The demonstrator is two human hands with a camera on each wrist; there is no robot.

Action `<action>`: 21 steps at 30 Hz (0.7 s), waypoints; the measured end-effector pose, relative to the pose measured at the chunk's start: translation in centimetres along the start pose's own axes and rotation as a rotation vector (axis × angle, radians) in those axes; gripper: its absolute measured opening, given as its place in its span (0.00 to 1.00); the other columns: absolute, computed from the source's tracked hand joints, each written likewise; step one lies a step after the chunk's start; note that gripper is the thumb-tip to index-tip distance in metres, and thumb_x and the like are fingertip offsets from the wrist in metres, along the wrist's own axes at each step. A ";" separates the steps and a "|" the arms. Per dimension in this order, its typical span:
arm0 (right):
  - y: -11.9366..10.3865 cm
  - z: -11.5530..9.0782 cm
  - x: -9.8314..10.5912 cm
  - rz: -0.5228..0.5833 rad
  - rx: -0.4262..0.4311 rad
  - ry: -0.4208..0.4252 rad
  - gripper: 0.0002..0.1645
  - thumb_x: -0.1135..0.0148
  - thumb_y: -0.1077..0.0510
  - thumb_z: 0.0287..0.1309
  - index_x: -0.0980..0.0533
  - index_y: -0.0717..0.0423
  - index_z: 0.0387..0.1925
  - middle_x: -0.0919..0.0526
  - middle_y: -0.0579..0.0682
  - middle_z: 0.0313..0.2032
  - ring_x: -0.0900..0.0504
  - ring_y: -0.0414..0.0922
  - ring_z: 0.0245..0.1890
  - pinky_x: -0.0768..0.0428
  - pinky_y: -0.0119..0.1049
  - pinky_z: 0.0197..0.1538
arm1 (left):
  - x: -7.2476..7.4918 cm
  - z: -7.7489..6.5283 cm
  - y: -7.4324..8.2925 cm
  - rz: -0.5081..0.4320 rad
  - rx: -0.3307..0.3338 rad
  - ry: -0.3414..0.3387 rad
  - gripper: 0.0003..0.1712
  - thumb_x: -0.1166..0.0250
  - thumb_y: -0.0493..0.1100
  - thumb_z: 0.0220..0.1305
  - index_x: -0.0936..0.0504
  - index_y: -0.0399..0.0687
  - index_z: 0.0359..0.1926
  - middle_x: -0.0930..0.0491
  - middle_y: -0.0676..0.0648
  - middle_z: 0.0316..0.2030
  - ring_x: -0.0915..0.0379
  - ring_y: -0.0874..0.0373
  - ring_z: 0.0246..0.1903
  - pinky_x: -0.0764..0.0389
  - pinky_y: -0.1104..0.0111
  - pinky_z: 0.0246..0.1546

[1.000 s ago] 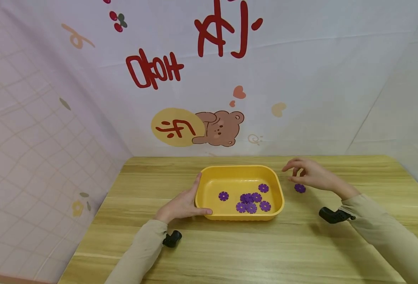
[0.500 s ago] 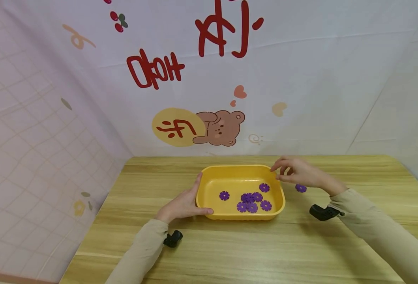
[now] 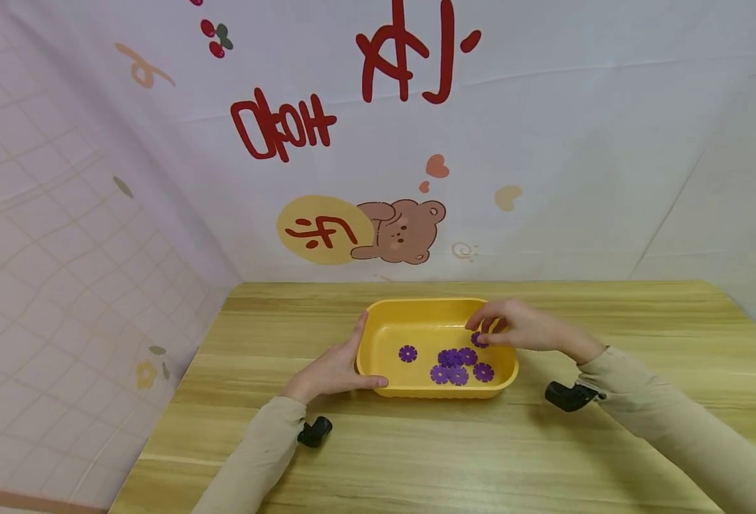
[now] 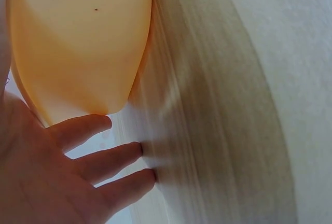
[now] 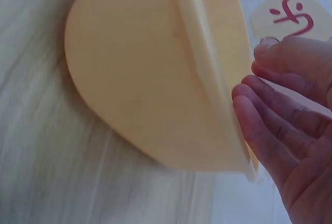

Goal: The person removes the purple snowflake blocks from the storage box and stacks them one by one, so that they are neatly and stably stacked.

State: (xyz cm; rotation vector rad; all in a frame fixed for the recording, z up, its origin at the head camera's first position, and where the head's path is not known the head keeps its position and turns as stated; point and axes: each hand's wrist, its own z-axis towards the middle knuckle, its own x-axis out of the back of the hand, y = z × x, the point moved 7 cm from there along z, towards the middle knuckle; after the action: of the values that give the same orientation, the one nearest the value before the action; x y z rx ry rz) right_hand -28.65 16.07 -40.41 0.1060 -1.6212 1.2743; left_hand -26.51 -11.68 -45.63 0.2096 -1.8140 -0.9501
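Note:
A yellow plastic box stands on the table, with several purple notched snowflake discs lying inside. My left hand rests on the box's left end, thumb on the front rim and index finger along the side. Its fingers look straight and spread in the left wrist view. My right hand reaches over the box's right side, fingertips around a purple disc near the right wall. Whether they touch it is not clear. In the right wrist view the right hand has loosely bent fingers, and no disc shows between them.
The wood-grain table extends around the box. Behind it hangs a white cloth backdrop with red characters and a bear. One purple disc lies apart from the others, toward the box's left.
My right hand has moved left, from above the table beside the box to inside it. The disc on the table at right is now hidden behind that hand. My left hand stays put.

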 end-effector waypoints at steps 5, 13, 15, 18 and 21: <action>-0.7 0.8 -1.5 0.066 0.016 -0.065 0.12 0.38 0.66 0.62 0.21 0.63 0.48 0.18 0.56 0.43 0.19 0.44 0.40 0.20 0.38 0.44 | 0.1 0.1 -0.1 -0.009 -0.001 0.006 0.74 0.27 0.65 0.49 0.76 0.57 0.75 0.33 0.37 0.63 0.28 0.54 0.45 0.31 0.56 0.57; -1.5 1.6 -3.6 0.093 0.079 -0.179 0.11 0.36 0.67 0.59 0.19 0.63 0.44 0.17 0.53 0.40 0.20 0.43 0.39 0.20 0.39 0.43 | 0.1 0.2 -0.1 0.000 -0.001 -0.003 0.74 0.27 0.64 0.49 0.76 0.57 0.75 0.33 0.38 0.63 0.28 0.54 0.45 0.31 0.57 0.57; -1.3 1.7 -4.0 0.080 0.072 -0.207 0.11 0.35 0.67 0.58 0.18 0.63 0.43 0.16 0.52 0.40 0.19 0.43 0.39 0.20 0.39 0.42 | 0.1 0.2 0.0 -0.004 -0.005 -0.001 0.74 0.27 0.64 0.49 0.76 0.56 0.75 0.34 0.37 0.63 0.28 0.54 0.46 0.32 0.57 0.58; -1.0 1.8 -4.5 0.055 0.068 -0.237 0.10 0.34 0.67 0.57 0.18 0.63 0.42 0.17 0.51 0.39 0.19 0.41 0.38 0.20 0.39 0.42 | 0.1 0.1 0.1 -0.009 -0.013 0.005 0.74 0.27 0.63 0.50 0.75 0.54 0.75 0.36 0.36 0.65 0.28 0.53 0.48 0.32 0.55 0.59; -0.8 2.1 -4.9 0.058 0.064 -0.265 0.10 0.34 0.67 0.56 0.18 0.64 0.42 0.17 0.51 0.39 0.19 0.42 0.38 0.20 0.39 0.42 | 0.1 0.1 0.2 -0.021 -0.013 0.008 0.73 0.27 0.62 0.50 0.76 0.54 0.75 0.37 0.36 0.66 0.28 0.53 0.49 0.33 0.56 0.59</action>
State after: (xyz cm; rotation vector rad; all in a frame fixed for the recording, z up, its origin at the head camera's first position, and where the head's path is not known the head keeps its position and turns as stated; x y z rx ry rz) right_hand -27.23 11.82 -43.28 0.2791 -1.8192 1.4033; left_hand -26.60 -11.59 -45.46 0.2241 -1.8008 -0.9747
